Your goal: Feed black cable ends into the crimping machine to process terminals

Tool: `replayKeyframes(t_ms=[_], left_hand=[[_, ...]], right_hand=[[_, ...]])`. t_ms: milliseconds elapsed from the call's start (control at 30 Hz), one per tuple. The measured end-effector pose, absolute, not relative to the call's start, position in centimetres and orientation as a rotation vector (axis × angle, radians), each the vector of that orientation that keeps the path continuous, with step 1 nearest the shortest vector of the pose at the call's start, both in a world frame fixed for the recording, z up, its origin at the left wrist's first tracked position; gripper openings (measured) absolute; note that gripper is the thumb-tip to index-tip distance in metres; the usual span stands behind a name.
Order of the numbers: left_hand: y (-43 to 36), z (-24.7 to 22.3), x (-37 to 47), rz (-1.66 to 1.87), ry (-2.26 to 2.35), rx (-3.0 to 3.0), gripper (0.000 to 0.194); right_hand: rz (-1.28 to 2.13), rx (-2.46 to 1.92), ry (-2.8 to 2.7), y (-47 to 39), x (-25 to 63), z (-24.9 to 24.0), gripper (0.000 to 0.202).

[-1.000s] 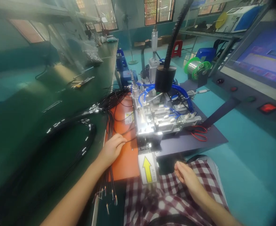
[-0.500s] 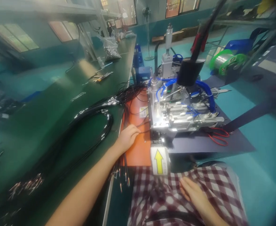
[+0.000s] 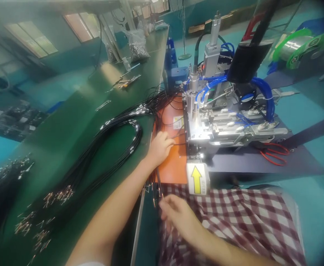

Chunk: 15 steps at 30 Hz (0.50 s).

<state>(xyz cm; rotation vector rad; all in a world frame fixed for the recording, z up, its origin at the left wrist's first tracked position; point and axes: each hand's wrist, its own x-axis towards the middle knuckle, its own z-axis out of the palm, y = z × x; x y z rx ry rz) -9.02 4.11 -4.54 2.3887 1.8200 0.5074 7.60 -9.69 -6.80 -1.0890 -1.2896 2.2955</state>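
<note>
nearest, in front of the machine (image 3: pixel 214 129), checkered cloth (image 3: pixel 239 212) covers the lap. the right hand (image 3: pixel 180 218) is now at the machine's front left, by the stripped ends of the hanging cables (image 3: pixel 158 177); half a second ago it was over the cloth, straight in front of the machine. its thumb and forefinger are close together, but whether they grip a cable end i cannot tell. the left hand (image 3: pixel 159 147), just left of the machine, is still pinched on a thin black cable (image 3: pixel 181 144) that runs to the machine's side. under it, against the machine's left side, is the orange plate (image 3: pixel 173 171).

at the machine's front left corner a white label (image 3: pixel 197 179) shows a yellow arrow pointing away from the lap, with small characters beside it, too blurred to read. a white and yellow sticker (image 3: pixel 178 122) on the plate, left of the machine, also has unreadable print.

red loops (image 3: pixel 274 157) lie at the machine's right front. well left of it, a long black cable bundle (image 3: pixel 95 142) curves over the green desk (image 3: pixel 76 123). farther off, behind the machine to the left, are hand tools (image 3: pixel 127 82) and a clear bag (image 3: pixel 138 48) of small metallic parts; behind it to the right is a green spool (image 3: pixel 295 48) of silvery wire.
</note>
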Motion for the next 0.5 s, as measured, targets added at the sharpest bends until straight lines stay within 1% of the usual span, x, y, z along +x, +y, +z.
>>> replayKeyframes(t_ms=[100,200,233,300,367,433,500], left_hand=[[4.1,-4.0,-8.7,0.481,1.841,2.358,0.026],[3.0,-2.4,-8.5,0.484,1.811,2.314,0.017],[2.2,-1.4,-8.4,0.493,1.786,2.305,0.018],[0.2,0.7,-8.2,0.490,1.660,2.313,0.021],[-1.9,2.6,-8.1,0.409,1.435,2.331,0.018],[-3.5,3.8,-8.1,0.288,1.267,2.238,0.021],[-4.3,4.1,-7.9,0.288,1.283,2.245,0.021]], right_hand=[[2.226,-1.084,-1.206,-9.7,6.3,-6.8,0.040],[2.147,-1.141,-1.389,-9.3,7.3,-5.3,0.029],[2.032,-1.152,-1.550,-8.9,8.0,-4.4,0.026],[1.640,-1.097,-1.925,-7.6,9.7,-2.3,0.026],[1.322,-1.024,-2.149,-5.8,11.3,-0.4,0.023],[1.120,-1.028,-2.235,-3.9,12.8,0.9,0.023],[1.033,-1.047,-2.242,-2.3,13.9,1.4,0.026]])
